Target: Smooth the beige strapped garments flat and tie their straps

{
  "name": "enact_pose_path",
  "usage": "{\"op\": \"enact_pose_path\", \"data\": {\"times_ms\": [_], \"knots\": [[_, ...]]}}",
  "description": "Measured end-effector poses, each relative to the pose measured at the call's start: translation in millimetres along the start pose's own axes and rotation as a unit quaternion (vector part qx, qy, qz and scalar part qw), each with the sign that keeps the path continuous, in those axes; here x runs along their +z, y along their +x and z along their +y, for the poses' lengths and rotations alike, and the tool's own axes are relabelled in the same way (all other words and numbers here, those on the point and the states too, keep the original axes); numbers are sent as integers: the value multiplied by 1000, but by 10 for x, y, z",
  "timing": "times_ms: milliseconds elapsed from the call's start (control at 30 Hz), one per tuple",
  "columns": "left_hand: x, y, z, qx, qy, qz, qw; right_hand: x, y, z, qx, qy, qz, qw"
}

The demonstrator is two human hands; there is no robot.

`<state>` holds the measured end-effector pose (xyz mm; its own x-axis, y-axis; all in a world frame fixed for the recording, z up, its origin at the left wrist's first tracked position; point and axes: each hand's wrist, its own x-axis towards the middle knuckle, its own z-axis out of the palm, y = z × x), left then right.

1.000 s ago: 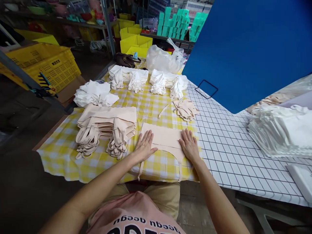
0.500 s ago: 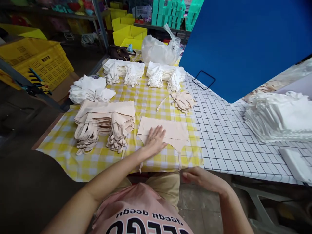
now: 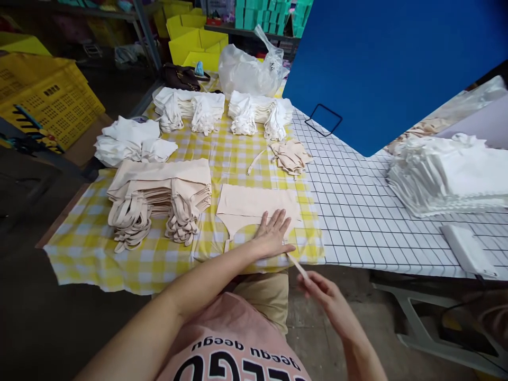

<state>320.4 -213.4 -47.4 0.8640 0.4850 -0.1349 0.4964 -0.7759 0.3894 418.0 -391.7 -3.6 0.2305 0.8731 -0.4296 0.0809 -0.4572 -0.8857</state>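
Tablecloth [image 3: 119, 264], yellow-checked, spread under everything. Stack of beige garments [image 3: 159, 193] left of centre. Beige piece [image 3: 254, 203] laid flat near the front edge, pressed by the left hand [image 3: 273, 238], palm open. Strap [image 3: 297, 265] pinched in the right hand [image 3: 327, 296], off the table edge.

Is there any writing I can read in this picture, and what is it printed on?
"deegu deegu", seen upside down from the head view, in black on the pink shirt of the person; larger black letters below it are cut off by the picture's edge and cannot be read.
A dark mark on the side of the yellow crate: too small and blurred to read.
The teal boxes on the shelf: no writing can be made out.
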Motion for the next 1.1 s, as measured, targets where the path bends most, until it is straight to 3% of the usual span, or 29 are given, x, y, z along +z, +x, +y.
{"op": "enact_pose_path", "data": {"times_ms": [100,300,467,567,700,833,933,1100], "knots": [[12,5,8,-5,10,-3,1000,-179,-102,-190,-33,41,74,996],[25,15,4,-1,11,-6,1000,-300,-26,-353,-66,171,48,982],[-45,-16,45,-9,2,-11,1000,-283,224,-408,-85,168,87,978],[-54,-24,48,-9,-10,-9,1000,-260,351,-504,-106,120,131,978],[-103,-21,8,6,-52,-7,999,-220,458,-650,-118,-26,146,982],[-348,-77,1,13,-180,31,983,-157,584,-679,-176,-176,151,957],[-543,-144,27,29,-262,63,963,-87,704,-633,-207,-232,162,937],[-588,-180,32,3,-313,78,947,44,822,-573,-154,-262,104,947]]}}
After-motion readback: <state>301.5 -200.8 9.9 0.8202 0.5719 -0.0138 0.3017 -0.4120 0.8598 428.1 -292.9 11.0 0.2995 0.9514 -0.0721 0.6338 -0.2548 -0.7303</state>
